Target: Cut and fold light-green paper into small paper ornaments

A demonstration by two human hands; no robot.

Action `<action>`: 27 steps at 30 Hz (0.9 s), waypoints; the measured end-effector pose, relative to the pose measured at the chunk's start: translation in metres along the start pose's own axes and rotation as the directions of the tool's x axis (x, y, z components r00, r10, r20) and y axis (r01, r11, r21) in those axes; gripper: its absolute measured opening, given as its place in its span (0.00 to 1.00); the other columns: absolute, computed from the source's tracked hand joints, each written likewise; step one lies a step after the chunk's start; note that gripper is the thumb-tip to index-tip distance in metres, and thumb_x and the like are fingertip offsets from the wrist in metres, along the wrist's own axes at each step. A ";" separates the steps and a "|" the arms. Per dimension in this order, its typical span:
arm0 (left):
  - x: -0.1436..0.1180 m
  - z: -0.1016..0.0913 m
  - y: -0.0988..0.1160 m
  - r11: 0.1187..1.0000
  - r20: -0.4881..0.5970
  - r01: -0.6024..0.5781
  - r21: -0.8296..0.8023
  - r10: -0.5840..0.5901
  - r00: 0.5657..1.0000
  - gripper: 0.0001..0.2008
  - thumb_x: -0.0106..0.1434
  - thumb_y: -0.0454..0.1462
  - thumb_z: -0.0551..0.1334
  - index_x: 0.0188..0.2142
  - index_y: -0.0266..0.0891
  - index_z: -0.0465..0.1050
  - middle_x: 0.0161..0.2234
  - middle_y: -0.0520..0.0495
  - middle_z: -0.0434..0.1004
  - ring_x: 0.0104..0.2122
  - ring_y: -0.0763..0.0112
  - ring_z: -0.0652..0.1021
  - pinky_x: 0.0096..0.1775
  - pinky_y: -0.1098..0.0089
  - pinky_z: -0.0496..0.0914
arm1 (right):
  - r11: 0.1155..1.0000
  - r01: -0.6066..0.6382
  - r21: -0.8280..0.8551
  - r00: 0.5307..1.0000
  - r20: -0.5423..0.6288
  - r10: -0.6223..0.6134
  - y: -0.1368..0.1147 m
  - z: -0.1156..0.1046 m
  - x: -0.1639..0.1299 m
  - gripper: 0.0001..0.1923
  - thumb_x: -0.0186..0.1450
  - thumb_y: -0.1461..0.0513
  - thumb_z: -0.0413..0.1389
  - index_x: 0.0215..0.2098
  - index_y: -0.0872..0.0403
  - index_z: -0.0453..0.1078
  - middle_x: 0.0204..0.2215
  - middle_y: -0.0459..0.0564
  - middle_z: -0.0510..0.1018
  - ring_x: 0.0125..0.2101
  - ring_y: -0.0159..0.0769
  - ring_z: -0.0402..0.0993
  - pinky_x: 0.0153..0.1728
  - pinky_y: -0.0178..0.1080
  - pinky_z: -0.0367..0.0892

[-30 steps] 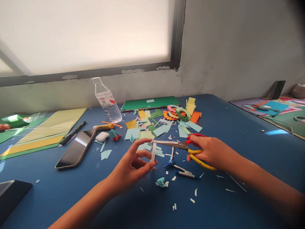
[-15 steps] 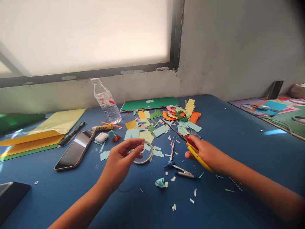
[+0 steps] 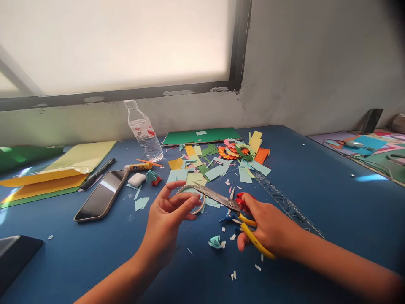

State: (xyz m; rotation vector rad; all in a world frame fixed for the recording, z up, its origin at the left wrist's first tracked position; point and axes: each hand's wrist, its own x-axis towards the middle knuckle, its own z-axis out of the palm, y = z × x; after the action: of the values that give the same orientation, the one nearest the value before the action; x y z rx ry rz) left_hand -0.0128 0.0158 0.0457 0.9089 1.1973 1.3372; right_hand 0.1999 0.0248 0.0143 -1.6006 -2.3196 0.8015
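In the head view, the left hand (image 3: 169, 213) pinched a thin pale paper ring (image 3: 192, 199) between thumb and fingers, just above the blue table (image 3: 316, 185). The right hand (image 3: 268, 228) was closed around the red and yellow handles of the metal scissors (image 3: 226, 203), whose blades lay across the ring. Coloured paper scraps (image 3: 218, 162), a black smartphone (image 3: 101, 195) and a clear plastic bottle (image 3: 144, 131) lay beyond.

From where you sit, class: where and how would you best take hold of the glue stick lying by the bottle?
Grip the glue stick across its yellow middle, coming from above. It lies flat on the blue table, long axis left to right, so fingers close front-to-back; the water bottle stands close behind.
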 end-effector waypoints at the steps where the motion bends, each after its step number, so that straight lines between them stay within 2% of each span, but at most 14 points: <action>1: 0.000 -0.001 0.000 1.000 -0.005 -0.009 -0.004 0.009 1.000 0.23 0.48 0.34 0.73 0.42 0.39 0.67 0.24 0.54 0.81 0.28 0.72 0.79 0.23 0.80 0.72 | 1.000 0.001 -0.006 1.000 0.003 -0.001 -0.001 0.000 -0.001 0.27 0.52 0.43 0.58 0.31 0.49 0.48 0.22 0.43 0.66 0.22 0.39 0.62 0.21 0.36 0.52; 5: -0.001 -0.004 -0.003 0.998 -0.005 -0.057 -0.019 0.057 0.998 0.19 0.48 0.35 0.72 0.38 0.38 0.68 0.24 0.53 0.81 0.29 0.70 0.80 0.24 0.79 0.74 | 0.998 0.014 -0.065 1.000 -0.002 -0.014 -0.003 0.001 -0.005 0.27 0.52 0.43 0.57 0.33 0.50 0.49 0.24 0.46 0.68 0.23 0.42 0.65 0.23 0.37 0.55; 9: -0.001 -0.004 -0.006 0.995 0.005 -0.098 -0.014 0.098 0.995 0.16 0.48 0.35 0.72 0.35 0.38 0.69 0.24 0.53 0.82 0.26 0.73 0.80 0.24 0.80 0.74 | 0.994 0.027 -0.105 0.999 -0.038 -0.031 -0.002 0.002 -0.006 0.29 0.51 0.42 0.57 0.37 0.51 0.52 0.28 0.50 0.71 0.26 0.44 0.69 0.24 0.38 0.58; 13: -0.002 -0.003 -0.008 0.993 0.040 -0.119 -0.006 0.119 0.992 0.15 0.48 0.34 0.72 0.33 0.39 0.69 0.23 0.54 0.82 0.22 0.77 0.78 0.22 0.82 0.72 | 0.994 0.042 -0.101 0.998 -0.051 -0.047 -0.004 0.002 -0.007 0.31 0.50 0.40 0.57 0.37 0.52 0.54 0.27 0.50 0.72 0.24 0.43 0.69 0.24 0.38 0.59; 16: -0.003 -0.003 -0.009 0.990 0.067 -0.138 -0.018 0.139 0.988 0.14 0.48 0.32 0.71 0.31 0.39 0.68 0.22 0.55 0.82 0.19 0.80 0.76 0.22 0.84 0.71 | 0.993 0.054 -0.110 0.997 -0.058 -0.060 -0.006 0.003 -0.009 0.33 0.48 0.37 0.57 0.37 0.51 0.55 0.26 0.48 0.71 0.23 0.41 0.67 0.23 0.37 0.59; 21: -0.003 -0.005 -0.010 0.985 0.072 -0.172 0.015 0.170 0.983 0.13 0.48 0.31 0.70 0.29 0.39 0.67 0.22 0.54 0.81 0.21 0.78 0.77 0.22 0.84 0.70 | 0.985 0.065 -0.160 0.992 -0.096 -0.081 -0.005 0.005 -0.009 0.37 0.42 0.35 0.59 0.34 0.50 0.54 0.23 0.43 0.69 0.21 0.38 0.65 0.21 0.34 0.55; 27: -0.005 -0.003 -0.009 0.980 0.053 -0.186 0.073 0.182 0.982 0.13 0.47 0.31 0.70 0.25 0.39 0.65 0.21 0.57 0.78 0.19 0.80 0.75 0.20 0.83 0.69 | 0.977 0.079 -0.199 0.986 -0.127 -0.105 -0.004 0.005 -0.010 0.32 0.46 0.37 0.60 0.31 0.49 0.52 0.17 0.37 0.62 0.17 0.37 0.64 0.18 0.32 0.50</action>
State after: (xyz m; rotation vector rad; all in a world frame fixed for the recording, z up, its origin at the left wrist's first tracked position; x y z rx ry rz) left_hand -0.0135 0.0101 0.0370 1.1232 1.1579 1.4160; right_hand 0.1983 0.0134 0.0129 -1.5532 -2.4135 0.4427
